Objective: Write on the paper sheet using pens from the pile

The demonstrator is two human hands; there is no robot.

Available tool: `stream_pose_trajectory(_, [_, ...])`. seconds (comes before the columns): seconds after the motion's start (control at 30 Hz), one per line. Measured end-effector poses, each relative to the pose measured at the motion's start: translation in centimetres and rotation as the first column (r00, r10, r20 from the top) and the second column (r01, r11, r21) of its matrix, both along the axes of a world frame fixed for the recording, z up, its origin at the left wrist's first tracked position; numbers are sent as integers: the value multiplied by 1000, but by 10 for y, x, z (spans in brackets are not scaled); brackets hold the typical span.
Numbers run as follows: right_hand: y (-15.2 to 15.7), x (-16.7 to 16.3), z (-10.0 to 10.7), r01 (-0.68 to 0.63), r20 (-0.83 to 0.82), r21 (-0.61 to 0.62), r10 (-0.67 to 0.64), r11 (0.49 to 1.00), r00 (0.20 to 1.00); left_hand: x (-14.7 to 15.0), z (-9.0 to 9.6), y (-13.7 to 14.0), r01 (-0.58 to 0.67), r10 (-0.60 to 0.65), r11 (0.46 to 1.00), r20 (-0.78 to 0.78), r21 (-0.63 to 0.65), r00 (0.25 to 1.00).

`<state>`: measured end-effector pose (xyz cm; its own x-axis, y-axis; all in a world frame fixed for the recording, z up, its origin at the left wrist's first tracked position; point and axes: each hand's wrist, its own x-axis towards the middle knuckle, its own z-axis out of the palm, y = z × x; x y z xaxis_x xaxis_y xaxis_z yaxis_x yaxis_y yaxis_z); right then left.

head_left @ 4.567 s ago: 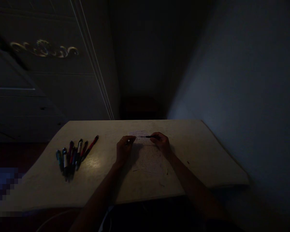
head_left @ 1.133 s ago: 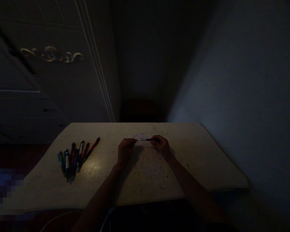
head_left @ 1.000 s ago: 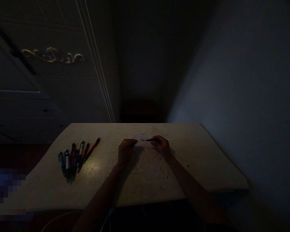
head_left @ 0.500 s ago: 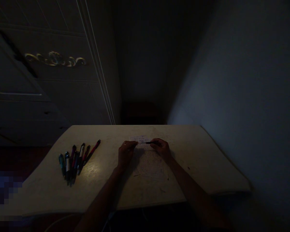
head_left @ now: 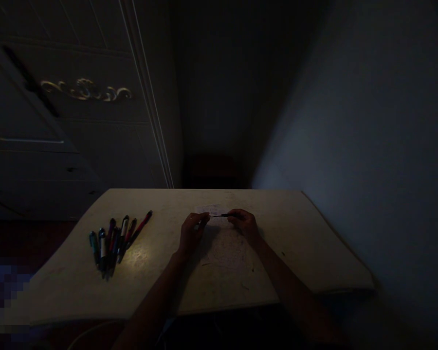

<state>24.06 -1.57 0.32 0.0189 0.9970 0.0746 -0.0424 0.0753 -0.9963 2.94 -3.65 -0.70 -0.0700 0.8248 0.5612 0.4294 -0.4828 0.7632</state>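
Observation:
Over the middle of the table, my left hand (head_left: pixel 192 232) pinches the light end of a thin rod that looks like a pen refill (head_left: pixel 216 216). From the right, my right hand (head_left: pixel 246 224) grips a dark pen barrel (head_left: pixel 225 215), level and in line with the rod. The two parts meet between my fingers; whether the rod sits inside the barrel is too small to tell. Beneath my hands lies a sheet of paper (head_left: pixel 228 248) with faint marks on it.
Several pens (head_left: pixel 113 243) lie in a loose group at the left of the pale table (head_left: pixel 160 287). Small dark bits are scattered near the paper. A panelled cabinet (head_left: pixel 95 136) stands at the left, a wall (head_left: pixel 368 146) at the right. The room is dim.
Both hands have shifted very slightly to the right, and the left fingers look a little more extended. The rod and barrel stay between them; the view has moved slightly.

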Motion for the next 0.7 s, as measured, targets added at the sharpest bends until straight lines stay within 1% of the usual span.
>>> stream_pose_trajectory(0.17, [0,1,0,-13,-47,-54,11,998,999,0,0,-1,31,-30,999,-18,42,999])
stream_pose_trajectory(0.3, [0,1,1,-10,-65,-94,4,996,998,1,-1,-1,25,-24,999,-39,26,999])
stream_pose_trajectory(0.4, [0,1,2,1,-88,-96,-9,995,996,1,-1,-1,16,-15,1000,-41,15,999])
stream_pose_trajectory(0.47, [1,2,3,10,-114,-89,-21,996,993,-1,0,0,3,-1,999,-70,33,998])
stream_pose_trajectory(0.57, [3,5,2,26,-159,-94,-40,995,986,-8,2,2,-77,93,993,-193,88,977])
stream_pose_trajectory(0.63, [4,7,1,32,-180,-104,-51,994,982,-15,3,3,-163,189,980,-303,110,934])
stream_pose_trajectory(0.7, [6,8,-1,41,-193,-99,-59,994,979,-20,0,3,-230,252,968,-396,103,883])
